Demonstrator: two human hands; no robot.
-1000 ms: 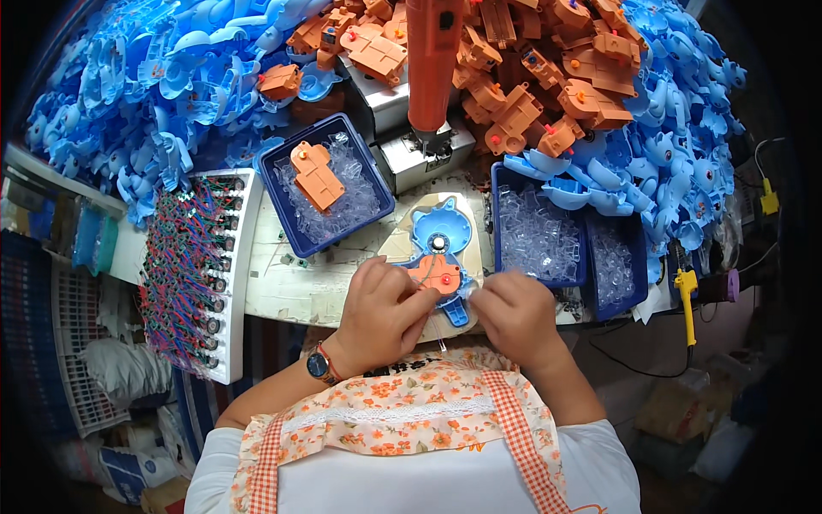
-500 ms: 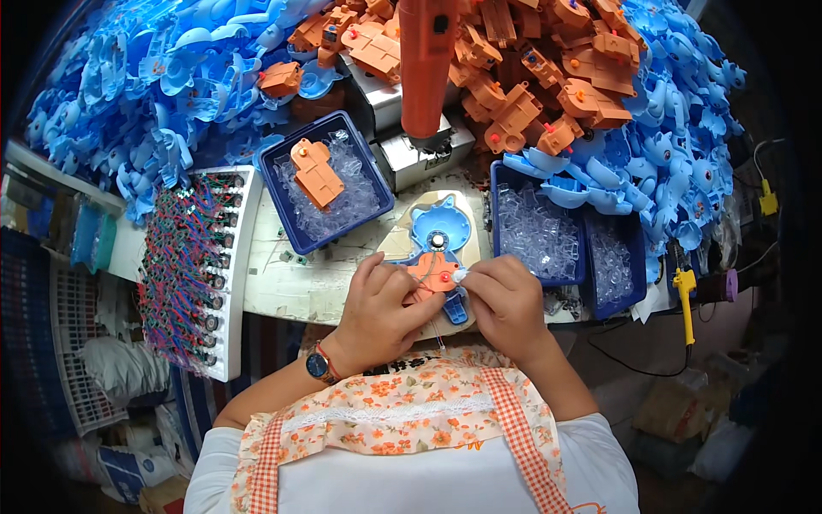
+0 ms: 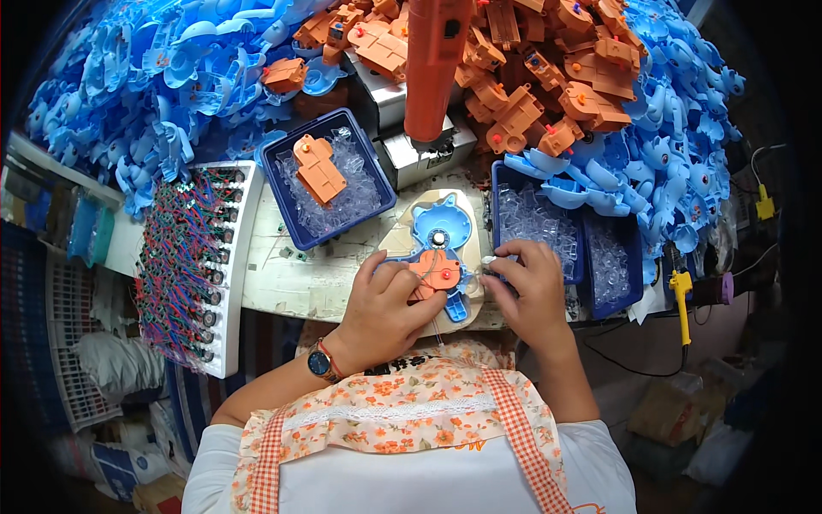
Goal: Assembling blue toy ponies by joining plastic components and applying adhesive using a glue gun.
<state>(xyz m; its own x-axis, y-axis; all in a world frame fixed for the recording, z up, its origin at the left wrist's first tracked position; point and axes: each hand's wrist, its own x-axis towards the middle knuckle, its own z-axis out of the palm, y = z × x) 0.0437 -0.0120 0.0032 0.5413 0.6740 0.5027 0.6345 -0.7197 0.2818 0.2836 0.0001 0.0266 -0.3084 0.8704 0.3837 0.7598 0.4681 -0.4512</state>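
In front of me, a light-blue plastic toy shell half [image 3: 454, 224] lies open in a tan holder [image 3: 469, 206]. A round speaker-like part [image 3: 438, 238] is inside its upper hollow. Across its middle sits an orange plastic housing [image 3: 443, 267] with a red knob and thin wires. My left hand [image 3: 381, 300] is closed against the housing's left side, thumb along its lower edge. Just right of the shell, my right hand [image 3: 529, 287] is off it, thumb and index finger apart. Something small and white [image 3: 488, 259] shows at its index fingertip; whether a part or a finger cover is unclear.
Blue bins of clear plastic pieces stand left [image 3: 330, 224] and right [image 3: 538, 224]. Left is a white tray [image 3: 244, 270] of wired speakers. Blue shells [image 3: 188, 77] and orange housings [image 3: 591, 77] are heaped behind. An orange tool [image 3: 432, 77] hangs above; a yellow-handled soldering iron [image 3: 682, 295] is right.
My right hand has drawn back to the right from the orange housing, its thumb and index finger spreading. The white bit moved with it. My left hand stays on the housing.
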